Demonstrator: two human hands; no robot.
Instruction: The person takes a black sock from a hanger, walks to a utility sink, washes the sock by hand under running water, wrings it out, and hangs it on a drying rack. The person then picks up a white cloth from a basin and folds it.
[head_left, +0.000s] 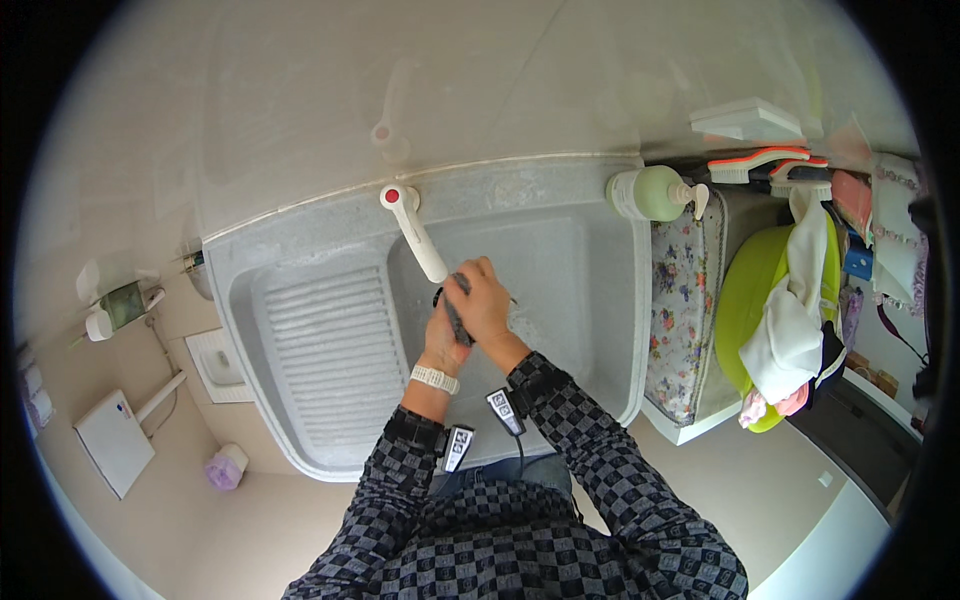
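Both hands meet over the basin of a grey stone laundry sink (555, 300), just below the spout of a white faucet (417, 236) with a red dot on top. A dark grey fuzzy cloth or sock (458, 309) is pressed between them. My left hand (440, 341), with a pale watch band at the wrist, holds it from the left and below. My right hand (482, 300) lies over it from the right, fingers curled. Part of the cloth is hidden by the fingers. A ribbed washboard (334, 352) is moulded into the sink's left side.
A green pump bottle (649, 193) stands at the sink's back right corner. To the right are a floral-covered box (675, 315), a lime green basin (739, 300) heaped with a white cloth (784, 330), and scrub brushes (757, 161) along the wall. A squat toilet (217, 364) is at the left.
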